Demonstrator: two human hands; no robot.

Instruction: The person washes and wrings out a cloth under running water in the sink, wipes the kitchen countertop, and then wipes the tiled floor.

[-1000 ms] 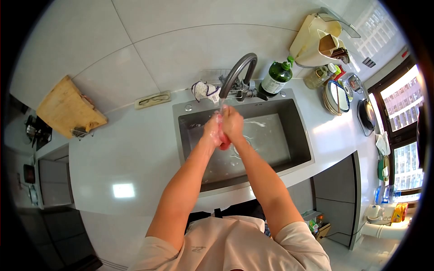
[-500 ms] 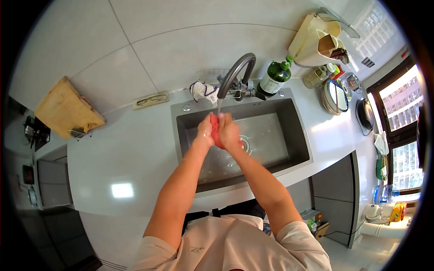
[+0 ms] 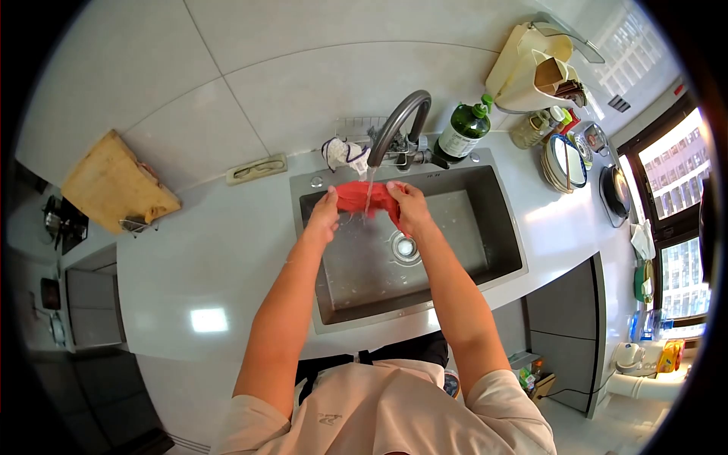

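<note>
A wet red cloth (image 3: 358, 196) is stretched between my two hands under the faucet (image 3: 396, 129). Water runs from the spout onto its middle. My left hand (image 3: 324, 215) pinches the cloth's left end, and my right hand (image 3: 410, 208) grips the right end, where a fold hangs down. Both hands are over the grey sink (image 3: 364, 280), above its back left part. The drain (image 3: 405, 247) shows below my right hand, with drops and wet patches on the basin floor.
Behind the sink are a white cloth with dark trim (image 3: 345, 155), a wire rack (image 3: 360, 127) and a green pump bottle (image 3: 463, 130). Stacked bowls (image 3: 565, 163) and jars (image 3: 528, 132) stand right. A cutting board (image 3: 117, 182) leans at the left.
My hands have moved apart, and the cloth, bunched between them before, is now spread out sideways under the water. The drain has come into fuller view.
</note>
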